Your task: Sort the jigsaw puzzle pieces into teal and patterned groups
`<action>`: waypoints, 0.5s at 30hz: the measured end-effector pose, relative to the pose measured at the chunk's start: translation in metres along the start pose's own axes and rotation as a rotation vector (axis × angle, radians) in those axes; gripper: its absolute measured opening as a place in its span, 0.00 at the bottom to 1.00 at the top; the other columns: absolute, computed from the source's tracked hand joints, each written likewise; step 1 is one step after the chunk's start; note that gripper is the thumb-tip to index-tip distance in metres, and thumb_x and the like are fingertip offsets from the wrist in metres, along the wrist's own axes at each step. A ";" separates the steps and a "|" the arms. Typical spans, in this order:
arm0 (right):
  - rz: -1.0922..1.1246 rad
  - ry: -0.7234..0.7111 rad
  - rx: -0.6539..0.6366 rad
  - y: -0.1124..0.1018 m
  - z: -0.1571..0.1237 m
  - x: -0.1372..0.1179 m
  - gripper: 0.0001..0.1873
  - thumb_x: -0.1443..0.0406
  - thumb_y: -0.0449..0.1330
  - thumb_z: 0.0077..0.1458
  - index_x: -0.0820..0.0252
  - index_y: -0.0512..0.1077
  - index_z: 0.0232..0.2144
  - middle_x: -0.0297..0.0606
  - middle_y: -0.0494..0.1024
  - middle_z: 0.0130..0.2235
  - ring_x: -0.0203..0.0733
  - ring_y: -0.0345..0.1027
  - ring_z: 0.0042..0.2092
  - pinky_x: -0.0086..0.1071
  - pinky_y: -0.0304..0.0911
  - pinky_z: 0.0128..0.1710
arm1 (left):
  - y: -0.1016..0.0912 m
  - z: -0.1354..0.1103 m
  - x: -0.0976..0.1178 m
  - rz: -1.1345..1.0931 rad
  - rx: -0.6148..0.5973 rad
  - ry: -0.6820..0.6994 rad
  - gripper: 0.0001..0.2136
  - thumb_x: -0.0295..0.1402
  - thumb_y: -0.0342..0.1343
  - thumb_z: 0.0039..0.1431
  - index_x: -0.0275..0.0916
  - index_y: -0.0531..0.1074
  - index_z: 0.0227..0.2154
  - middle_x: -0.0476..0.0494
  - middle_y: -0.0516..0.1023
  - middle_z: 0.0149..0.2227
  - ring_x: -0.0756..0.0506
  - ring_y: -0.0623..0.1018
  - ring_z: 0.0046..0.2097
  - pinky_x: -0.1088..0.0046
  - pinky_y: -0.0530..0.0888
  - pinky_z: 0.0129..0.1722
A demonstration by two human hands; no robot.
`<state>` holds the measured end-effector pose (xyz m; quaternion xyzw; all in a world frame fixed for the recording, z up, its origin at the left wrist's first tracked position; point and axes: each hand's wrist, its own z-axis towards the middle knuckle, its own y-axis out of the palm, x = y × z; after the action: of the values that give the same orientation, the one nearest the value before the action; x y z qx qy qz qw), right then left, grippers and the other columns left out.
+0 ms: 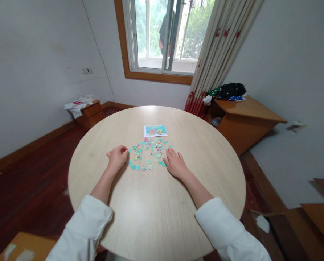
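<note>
Rests the right hand (pixel 175 164), fingers apart, and curls the left hand (pixel 118 156), whether onto one cannot tell, beside jigsaw pieces (pixel 158 146) central on the round table (pixel 151 206), with picture sheet (pixel 155 131) toward its far edge, presumably for reference.

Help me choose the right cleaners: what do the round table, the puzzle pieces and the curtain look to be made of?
Round table: pale wood or wood-look laminate, smooth with a slight sheen; fine straight grain shows.
Puzzle pieces: probably printed cardboard, going by flat, colourful lobed shapes; thin plastic is possible.
Curtain: fabric, seemingly matt, hanging in folds; fibre can't be told.
</note>
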<state>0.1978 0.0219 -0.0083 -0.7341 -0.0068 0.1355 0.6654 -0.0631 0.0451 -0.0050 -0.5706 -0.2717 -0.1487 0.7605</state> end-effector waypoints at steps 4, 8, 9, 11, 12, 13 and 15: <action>0.000 0.001 0.002 0.000 0.000 0.000 0.29 0.60 0.40 0.65 0.69 0.49 0.65 0.48 0.47 0.67 0.47 0.39 0.68 0.47 0.37 0.65 | -0.007 0.000 0.004 -0.095 0.065 -0.038 0.08 0.32 0.46 0.52 0.40 0.70 0.30 0.43 0.81 0.31 0.40 0.78 0.39 0.56 0.60 0.48; 0.004 0.002 -0.001 -0.001 0.000 -0.001 0.30 0.60 0.40 0.65 0.72 0.49 0.64 0.49 0.47 0.67 0.46 0.39 0.68 0.47 0.37 0.65 | -0.013 0.000 0.004 -0.182 0.077 -0.053 0.10 0.29 0.44 0.53 0.42 0.68 0.34 0.48 0.80 0.26 0.42 0.79 0.38 0.57 0.59 0.51; 0.004 0.001 -0.001 -0.001 -0.001 -0.001 0.30 0.60 0.40 0.65 0.72 0.49 0.65 0.49 0.47 0.67 0.46 0.39 0.68 0.47 0.37 0.65 | -0.014 0.000 0.004 -0.191 0.072 -0.060 0.10 0.29 0.43 0.53 0.43 0.68 0.34 0.49 0.80 0.26 0.43 0.79 0.38 0.57 0.59 0.51; 0.004 0.000 -0.001 -0.001 -0.001 0.000 0.30 0.60 0.40 0.65 0.71 0.49 0.65 0.48 0.47 0.67 0.46 0.39 0.68 0.47 0.37 0.65 | -0.014 0.001 0.001 -0.185 0.049 -0.077 0.09 0.29 0.42 0.53 0.43 0.67 0.33 0.49 0.80 0.24 0.42 0.79 0.38 0.57 0.59 0.51; 0.003 0.000 -0.001 -0.001 0.000 0.000 0.30 0.60 0.40 0.65 0.70 0.49 0.65 0.48 0.47 0.67 0.46 0.39 0.68 0.47 0.37 0.65 | -0.014 0.002 0.000 -0.175 0.035 -0.085 0.09 0.29 0.42 0.53 0.43 0.66 0.32 0.49 0.80 0.24 0.42 0.79 0.39 0.57 0.59 0.50; 0.003 -0.001 -0.001 0.000 0.000 0.000 0.30 0.60 0.40 0.65 0.70 0.49 0.65 0.48 0.47 0.67 0.46 0.39 0.68 0.47 0.37 0.65 | -0.014 0.003 -0.001 -0.164 0.021 -0.091 0.09 0.29 0.41 0.53 0.43 0.66 0.32 0.49 0.80 0.24 0.42 0.79 0.39 0.57 0.59 0.50; 0.003 -0.002 0.002 0.001 0.000 0.001 0.30 0.60 0.40 0.65 0.70 0.49 0.65 0.49 0.47 0.67 0.46 0.39 0.68 0.46 0.37 0.65 | -0.012 0.004 -0.004 -0.144 -0.007 -0.099 0.08 0.30 0.41 0.53 0.43 0.65 0.30 0.48 0.81 0.25 0.41 0.78 0.41 0.57 0.59 0.50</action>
<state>0.1984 0.0223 -0.0090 -0.7334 -0.0063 0.1371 0.6658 -0.0740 0.0447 0.0032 -0.5590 -0.3486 -0.1757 0.7315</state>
